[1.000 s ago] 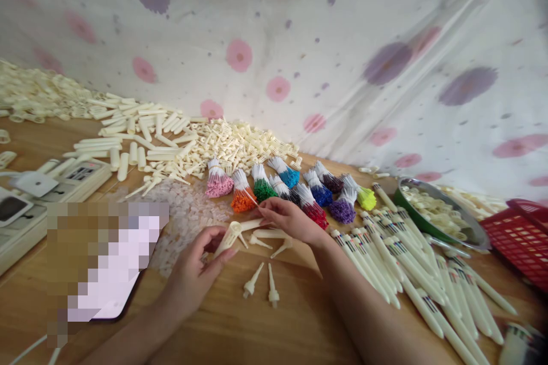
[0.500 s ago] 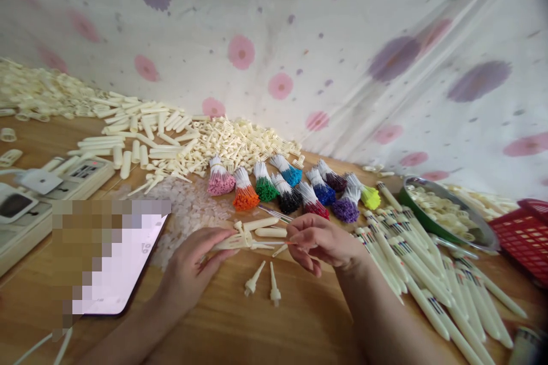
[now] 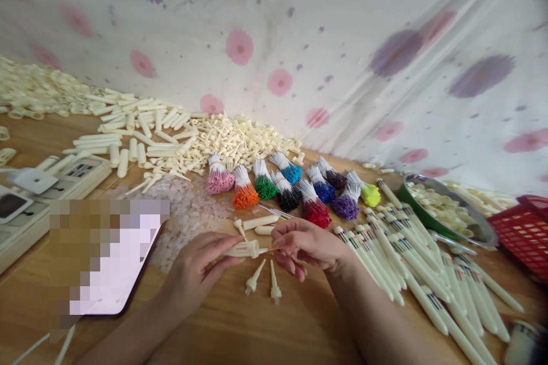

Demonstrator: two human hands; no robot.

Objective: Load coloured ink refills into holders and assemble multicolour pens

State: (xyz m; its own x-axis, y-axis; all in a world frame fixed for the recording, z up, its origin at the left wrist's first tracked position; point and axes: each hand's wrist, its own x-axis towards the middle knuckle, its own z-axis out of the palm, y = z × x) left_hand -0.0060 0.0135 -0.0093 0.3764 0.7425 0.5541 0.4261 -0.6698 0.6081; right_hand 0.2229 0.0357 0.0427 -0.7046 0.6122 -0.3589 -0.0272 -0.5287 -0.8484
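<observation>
1. L hand (image 3: 194, 265): thumb + fingers closed round ivory slotted barrel (image 3: 244, 249), held abt. level, open end twd R hand (image 3: 303, 242).
2. R hand: fingertips pinched narrow on thin refill (image 3: 268, 249), orange-ish nr. fingers. Refill at barrel's open end; can't tell how far in, if at all.
3. Barrel loc.: btwn hands, above tabletop (image 3: 299, 319), front-ctr.
4. Below barrel: 2 pointed ivory pcs (image 3: 265, 282) on tabletop, side by side, apart, narrow ends away from wearer.
5. Just beyond barrel: ivory tube (image 3: 259, 222), lying flat; 2nd tube partly hidden by R hand.
6. Further back: banded refill bundles (image 3: 287, 197), colour-sorted (pink, orange, green, black, red, blues, purple, yellow etc.).
7. L of bundles: heap of clear bits (image 3: 184, 217); phone (image 3: 115, 296) nr. L forearm, mostly pixelated; power strip (image 3: 92, 174) beyond.
8. R side: multicolour-top pens (image 3: 398, 245) in overlapping rows; green bowl (image 3: 417, 214) w/ ivory pcs; red basket (image 3: 520, 234) at edge.
</observation>
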